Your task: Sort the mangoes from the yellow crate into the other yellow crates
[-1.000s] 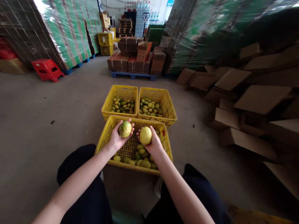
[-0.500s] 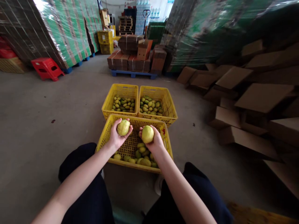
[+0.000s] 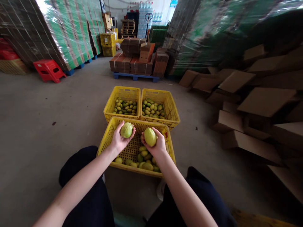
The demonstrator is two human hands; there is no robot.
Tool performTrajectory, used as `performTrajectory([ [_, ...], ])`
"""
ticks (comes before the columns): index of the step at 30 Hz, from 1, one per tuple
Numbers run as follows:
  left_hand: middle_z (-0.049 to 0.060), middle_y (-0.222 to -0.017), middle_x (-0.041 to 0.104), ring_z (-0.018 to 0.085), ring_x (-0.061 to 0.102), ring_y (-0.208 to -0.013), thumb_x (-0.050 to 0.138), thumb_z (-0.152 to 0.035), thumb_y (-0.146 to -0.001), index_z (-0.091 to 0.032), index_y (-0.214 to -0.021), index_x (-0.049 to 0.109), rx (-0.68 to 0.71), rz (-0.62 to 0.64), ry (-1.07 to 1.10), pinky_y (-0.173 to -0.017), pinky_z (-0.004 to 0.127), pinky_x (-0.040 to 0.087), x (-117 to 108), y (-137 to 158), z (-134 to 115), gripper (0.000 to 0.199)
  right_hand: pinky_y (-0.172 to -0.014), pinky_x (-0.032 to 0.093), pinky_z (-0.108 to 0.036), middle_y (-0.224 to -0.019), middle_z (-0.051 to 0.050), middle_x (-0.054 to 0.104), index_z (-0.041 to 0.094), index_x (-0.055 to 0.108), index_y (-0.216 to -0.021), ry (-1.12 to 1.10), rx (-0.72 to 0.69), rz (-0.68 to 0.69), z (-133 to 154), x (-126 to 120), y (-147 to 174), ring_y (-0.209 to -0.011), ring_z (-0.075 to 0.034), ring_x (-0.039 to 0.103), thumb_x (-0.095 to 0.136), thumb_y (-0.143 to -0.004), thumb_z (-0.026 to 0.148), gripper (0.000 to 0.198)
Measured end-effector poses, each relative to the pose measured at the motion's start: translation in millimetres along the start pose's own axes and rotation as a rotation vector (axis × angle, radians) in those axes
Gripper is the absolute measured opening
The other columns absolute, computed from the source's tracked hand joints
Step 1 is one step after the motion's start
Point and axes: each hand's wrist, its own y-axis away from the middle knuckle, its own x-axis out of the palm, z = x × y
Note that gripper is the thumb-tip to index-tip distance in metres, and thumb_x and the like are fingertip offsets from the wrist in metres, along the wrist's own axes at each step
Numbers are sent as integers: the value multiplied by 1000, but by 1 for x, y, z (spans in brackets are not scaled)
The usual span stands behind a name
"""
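A red stool (image 3: 49, 70) is standing at far left. The left hand (image 3: 119, 141) is curling around a green fruit (image 3: 126, 130), holding it above the near yellow crate (image 3: 137, 170). Just beside it, the right hand (image 3: 159, 145) is clasping a yellow-green fruit (image 3: 150, 136) above the same crate, where loose fruits (image 3: 148, 166) are lying. Farther right, cardboard boxes (image 3: 266, 101) are sprawling.

The front crate (image 3: 131, 150) is yellow with little holes. Along its near edge are yellow and green fruits (image 3: 148, 166). The left hand (image 3: 118, 140) has a light green fruit (image 3: 126, 130); the right hand (image 3: 160, 144) a yellow-green fruit (image 3: 150, 137).
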Motion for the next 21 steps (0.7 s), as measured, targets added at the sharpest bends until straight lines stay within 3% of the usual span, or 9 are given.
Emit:
performTrajectory([
  [2, 10, -74, 69, 16, 67, -64, 55, -23, -87, -10, -87, 63, 9, -19, -38, -58, 25, 58, -1, 1, 0, 15, -41, 50, -25, -60, -6, 68, 17, 61, -77, 17, 19, 10, -1, -2, -1, -48, -17, 61, 51, -86, 30, 18],
  [7, 12, -74, 69, 15, 63, -55, 44, -28, -91, -8, -83, 64, 3, 50, -78, -42, 21, 46, -7, -3, 0, 30, -38, 49, -25, -59, -6, 69, 15, 62, -80, 77, 32, -10, -2, -1, -3, -43, -16, 60, 53, -87, 28, 17],
  [10, 9, -77, 70, 16, 67, -61, 44, -25, -93, -10, -90, 65, 9, 16, -102, -46, 22, 50, -7, -6, 1, 26, -35, 47, -23, -55, -1, 66, 17, 61, -80, 153, 3, -94, -2, 2, 0, -42, -15, 59, 60, -84, 30, 14],
  [14, 8, -82, 70, 20, 70, -78, 45, -25, -94, -11, -94, 64, -23, 34, -30, -66, 31, 60, -2, -4, 0, 24, -37, 48, -20, -54, 3, 64, 18, 61, -76, 170, -55, -139, -3, 7, 3, -45, -12, 59, 69, -76, 19, 8],
  [17, 8, -80, 68, 19, 69, -77, 53, -28, -91, -11, -90, 63, -37, 35, 36, -64, 26, 59, 0, 0, -1, 21, -39, 49, -20, -56, 2, 66, 18, 62, -76, 152, -54, -82, -3, 7, 3, -47, -11, 59, 67, -73, 12, 8],
  [19, 8, -77, 67, 17, 68, -74, 57, -26, -87, -12, -85, 62, -17, 1, 39, -59, 21, 57, 0, 1, -2, 15, -40, 49, -21, -58, -1, 67, 17, 63, -77, 152, -27, -14, -3, 7, 4, -47, -13, 60, 65, -77, 19, 3],
  [21, 8, -75, 67, 17, 68, -71, 57, -24, -85, -13, -81, 62, 12, -26, 20, -58, 22, 57, -1, 1, -2, 13, -40, 49, -23, -58, -5, 68, 16, 62, -75, 148, 19, 35, -2, 6, 4, -47, -15, 60, 59, -83, 30, 16],
])
